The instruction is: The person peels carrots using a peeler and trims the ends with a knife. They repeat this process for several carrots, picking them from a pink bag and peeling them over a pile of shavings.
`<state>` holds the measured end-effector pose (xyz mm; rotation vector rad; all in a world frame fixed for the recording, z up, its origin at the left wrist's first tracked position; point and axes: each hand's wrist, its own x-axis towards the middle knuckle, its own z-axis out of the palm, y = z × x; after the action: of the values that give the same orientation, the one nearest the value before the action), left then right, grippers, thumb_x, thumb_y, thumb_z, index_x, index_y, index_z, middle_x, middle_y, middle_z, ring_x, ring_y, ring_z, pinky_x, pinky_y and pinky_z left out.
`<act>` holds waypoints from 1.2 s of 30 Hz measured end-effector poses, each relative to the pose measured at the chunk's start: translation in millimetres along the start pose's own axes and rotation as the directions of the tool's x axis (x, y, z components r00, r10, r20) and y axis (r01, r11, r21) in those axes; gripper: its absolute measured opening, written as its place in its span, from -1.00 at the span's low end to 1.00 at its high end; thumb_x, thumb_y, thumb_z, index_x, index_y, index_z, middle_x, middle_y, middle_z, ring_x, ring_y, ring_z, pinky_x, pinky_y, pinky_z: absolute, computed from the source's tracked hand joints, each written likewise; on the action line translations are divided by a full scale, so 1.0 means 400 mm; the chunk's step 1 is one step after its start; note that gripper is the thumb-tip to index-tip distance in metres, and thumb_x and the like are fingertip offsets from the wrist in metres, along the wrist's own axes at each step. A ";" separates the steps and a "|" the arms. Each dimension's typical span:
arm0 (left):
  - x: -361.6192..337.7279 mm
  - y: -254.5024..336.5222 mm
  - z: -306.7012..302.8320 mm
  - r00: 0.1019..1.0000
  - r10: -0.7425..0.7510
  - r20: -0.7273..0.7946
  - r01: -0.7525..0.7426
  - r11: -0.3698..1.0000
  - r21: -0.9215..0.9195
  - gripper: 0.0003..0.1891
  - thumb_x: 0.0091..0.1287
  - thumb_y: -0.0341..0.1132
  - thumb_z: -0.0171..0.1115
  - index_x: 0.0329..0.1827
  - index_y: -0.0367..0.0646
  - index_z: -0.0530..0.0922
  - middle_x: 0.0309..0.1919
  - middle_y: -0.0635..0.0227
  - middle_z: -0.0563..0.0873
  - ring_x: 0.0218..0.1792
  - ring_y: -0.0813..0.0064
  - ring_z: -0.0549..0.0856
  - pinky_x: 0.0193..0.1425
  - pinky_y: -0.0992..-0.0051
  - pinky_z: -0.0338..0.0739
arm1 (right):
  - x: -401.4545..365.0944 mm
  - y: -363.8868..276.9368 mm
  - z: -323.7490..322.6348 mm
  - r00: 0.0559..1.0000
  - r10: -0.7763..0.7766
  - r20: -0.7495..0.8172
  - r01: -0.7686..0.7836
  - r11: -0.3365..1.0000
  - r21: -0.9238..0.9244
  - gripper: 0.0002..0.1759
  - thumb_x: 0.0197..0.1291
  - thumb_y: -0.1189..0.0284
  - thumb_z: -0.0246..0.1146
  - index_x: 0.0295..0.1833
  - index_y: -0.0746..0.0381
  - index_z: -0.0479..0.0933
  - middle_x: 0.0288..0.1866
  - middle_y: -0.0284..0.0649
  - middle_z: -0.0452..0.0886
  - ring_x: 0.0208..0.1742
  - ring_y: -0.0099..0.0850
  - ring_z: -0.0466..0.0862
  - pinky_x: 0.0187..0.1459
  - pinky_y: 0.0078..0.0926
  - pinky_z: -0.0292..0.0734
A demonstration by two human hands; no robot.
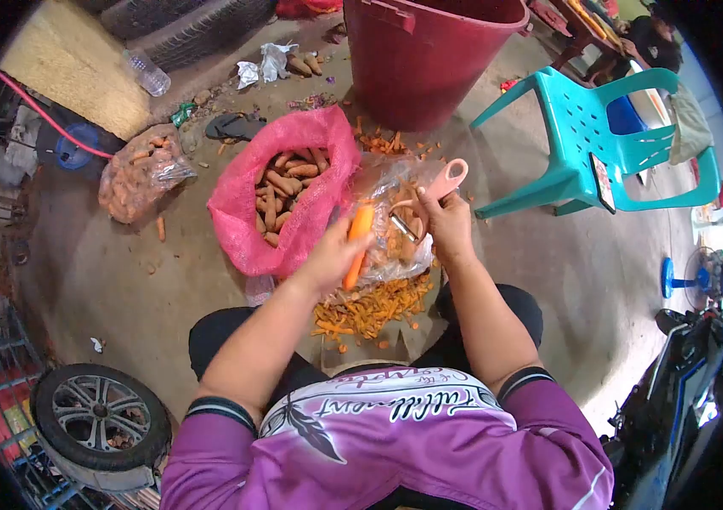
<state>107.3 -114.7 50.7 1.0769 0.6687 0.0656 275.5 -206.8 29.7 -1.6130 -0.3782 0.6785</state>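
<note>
My left hand (333, 259) is closed around a bright orange, peeled-looking carrot (359, 242), held upright over the work spot. In my right hand (449, 223) is a peeler (445, 180) with a pale pink handle pointing up and away; its metal blade hangs near the carrot, apart from it. Below both hands lies a clear plastic bag (391, 263) with orange contents, partly hidden by my hands. A heap of orange peelings (370, 310) spreads on the floor between my legs. Left of the bag stands a pink mesh sack (230, 217) with several unpeeled carrots (285, 183).
A tall red bin (429, 68) stands ahead, with a teal plastic chair (570, 127) to its right. A plastic bag of carrots (136, 183) sits at left. A wheel (102, 416) lies at lower left, a motorcycle (676, 382) at right. Another person (655, 42) is at upper right.
</note>
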 end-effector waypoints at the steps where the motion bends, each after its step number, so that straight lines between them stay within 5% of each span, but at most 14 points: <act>1: 0.037 0.046 -0.005 0.998 0.055 -0.015 -0.056 0.998 -0.010 -0.62 0.22 -0.39 0.01 0.11 -0.14 0.23 -0.39 0.41 0.47 -0.44 0.60 0.50 -0.43 0.58 0.47 | 0.002 0.006 -0.003 1.000 0.016 0.017 -0.016 1.000 0.016 -0.73 0.07 0.38 0.21 -0.27 0.41 0.46 -0.45 -0.27 0.54 -0.46 -0.61 0.48 -0.47 -0.67 0.37; 5: 0.221 0.335 0.034 0.926 0.373 0.058 -0.352 0.909 -0.221 -0.73 0.23 -0.39 -0.01 -0.02 -0.19 0.31 -0.26 0.28 0.50 -0.26 0.43 0.55 -0.22 0.45 0.50 | -0.022 -0.012 -0.001 0.978 0.135 0.159 -0.129 0.990 -0.051 -0.74 0.08 0.40 0.20 -0.24 0.40 0.46 -0.41 -0.29 0.53 -0.45 -0.61 0.49 -0.46 -0.69 0.37; 8: 0.287 0.553 0.073 0.697 0.682 0.224 -0.618 0.729 -0.296 -0.74 0.25 -0.34 -0.01 -0.02 -0.19 0.35 -0.12 0.21 0.52 -0.13 0.34 0.55 -0.09 0.41 0.47 | -0.031 -0.026 0.008 0.987 0.094 0.133 -0.091 0.995 -0.032 -0.75 0.04 0.40 0.23 -0.33 0.42 0.48 -0.47 -0.26 0.55 -0.48 -0.59 0.49 -0.46 -0.66 0.39; 9: 0.301 0.603 0.066 0.710 0.636 0.303 -0.513 0.762 -0.396 -0.24 0.22 -0.35 0.05 0.36 0.05 -0.26 0.13 0.29 0.21 0.18 0.21 0.26 0.06 0.35 0.34 | -0.029 -0.022 0.008 0.991 0.069 0.117 -0.068 0.998 -0.015 -0.74 0.02 0.39 0.25 -0.38 0.43 0.49 -0.50 -0.25 0.55 -0.49 -0.58 0.50 -0.47 -0.65 0.39; 14: 0.316 0.499 -0.075 0.751 0.656 0.075 -0.626 0.744 -0.232 -0.75 0.24 -0.32 0.03 -0.04 -0.18 0.38 -0.15 0.22 0.55 -0.13 0.36 0.56 -0.10 0.44 0.47 | -0.033 -0.034 0.007 0.976 0.146 0.163 -0.127 0.984 -0.127 -0.68 -0.02 0.34 0.27 -0.37 0.44 0.49 -0.51 -0.19 0.56 -0.49 -0.56 0.52 -0.47 -0.60 0.40; 17: 0.370 0.288 -0.287 0.946 0.272 -0.176 -0.285 0.957 -0.054 -0.75 0.18 -0.23 0.14 -0.14 -0.15 0.45 -0.32 0.33 0.61 -0.30 0.45 0.61 -0.28 0.55 0.48 | -0.041 -0.015 0.007 0.966 0.107 0.234 -0.040 0.961 -0.275 -0.66 -0.06 0.32 0.29 -0.36 0.44 0.49 -0.55 -0.17 0.55 -0.49 -0.55 0.52 -0.45 -0.58 0.40; 20: 0.436 0.012 -0.537 0.935 0.060 -0.350 0.070 0.935 0.347 -0.86 0.20 -0.28 0.05 -0.42 -0.15 0.45 -0.59 0.43 0.49 -0.57 0.57 0.47 -0.50 0.59 0.36 | -0.055 -0.008 0.014 0.973 0.067 0.220 0.006 0.950 -0.312 -0.71 -0.07 0.37 0.30 -0.42 0.42 0.49 -0.60 -0.20 0.53 -0.60 -0.56 0.49 -0.56 -0.59 0.37; 22: 0.376 -0.034 -0.508 0.825 -0.083 -0.560 0.235 0.950 0.205 -0.87 0.19 -0.34 -0.01 -0.37 -0.20 0.46 -0.59 0.38 0.47 -0.61 0.55 0.43 -0.55 0.48 0.33 | -0.055 -0.006 0.015 0.969 0.127 0.214 -0.059 0.953 -0.296 -0.75 -0.06 0.40 0.30 -0.44 0.40 0.49 -0.63 -0.25 0.51 -0.66 -0.59 0.47 -0.63 -0.62 0.32; 25: 0.513 -0.301 -0.707 0.753 0.214 -0.622 0.423 0.567 0.707 -0.57 0.25 -0.16 -0.16 0.18 -0.06 0.24 0.04 -0.15 0.35 0.09 0.06 0.37 0.12 0.21 0.26 | -0.043 -0.011 0.016 0.926 0.316 0.205 -0.254 0.926 -0.279 -0.80 -0.04 0.43 0.28 -0.44 0.38 0.49 -0.66 -0.31 0.48 -0.72 -0.64 0.42 -0.70 -0.67 0.26; 27: 0.509 -0.222 -0.603 0.748 0.090 -0.658 0.579 0.395 0.713 -0.53 0.24 -0.16 -0.16 0.22 -0.07 0.16 0.23 -0.18 0.02 0.27 -0.07 0.06 0.26 0.07 0.03 | -0.031 0.008 0.015 0.926 0.317 0.206 -0.251 0.923 -0.292 -0.82 -0.02 0.45 0.27 -0.42 0.37 0.50 -0.68 -0.33 0.47 -0.73 -0.67 0.40 -0.72 -0.71 0.23; 28: 0.555 -0.296 -0.654 0.782 0.220 -0.582 0.448 0.451 0.772 -0.52 0.24 -0.15 -0.16 0.22 -0.06 0.16 0.20 -0.15 0.12 0.26 -0.01 0.08 0.24 0.02 -0.01 | -0.028 0.009 0.020 0.918 0.347 0.192 -0.293 0.919 -0.264 -0.81 -0.01 0.45 0.26 -0.41 0.38 0.49 -0.68 -0.33 0.47 -0.75 -0.66 0.39 -0.75 -0.70 0.22; 31: 0.598 -0.294 -0.657 0.678 0.109 -0.727 0.641 0.396 0.658 -0.49 0.24 -0.15 -0.18 0.27 -0.01 0.06 0.16 -0.13 0.16 0.25 0.00 0.10 0.24 0.09 0.01 | -0.016 0.037 0.024 0.909 0.348 0.230 -0.313 0.933 -0.177 -0.82 0.00 0.45 0.26 -0.40 0.38 0.49 -0.67 -0.33 0.48 -0.75 -0.65 0.39 -0.75 -0.69 0.22; 32: 0.551 -0.217 -0.594 0.676 0.200 -0.709 0.600 0.409 0.687 -0.56 0.17 -0.12 0.01 0.11 -0.02 0.32 0.08 0.00 0.32 0.04 0.05 0.38 0.10 0.18 0.24 | -0.013 0.038 0.030 0.912 0.339 0.233 -0.303 0.937 -0.176 -0.81 0.01 0.45 0.25 -0.40 0.38 0.49 -0.66 -0.32 0.48 -0.75 -0.65 0.39 -0.75 -0.68 0.23; 36: 0.568 -0.296 -0.679 0.524 0.382 -0.761 0.613 0.452 0.649 -0.75 0.14 -0.17 0.05 -0.26 -0.15 0.49 -0.32 0.14 0.56 -0.25 0.12 0.54 -0.15 0.24 0.38 | -0.008 0.031 0.036 0.909 0.329 0.255 -0.288 0.939 -0.186 -0.81 0.02 0.44 0.24 -0.40 0.39 0.49 -0.65 -0.31 0.49 -0.75 -0.64 0.40 -0.73 -0.67 0.25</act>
<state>113.3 124.4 -235.8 2.0871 1.8988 0.1027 262.4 -199.5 17.6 -1.7359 -0.3886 1.1563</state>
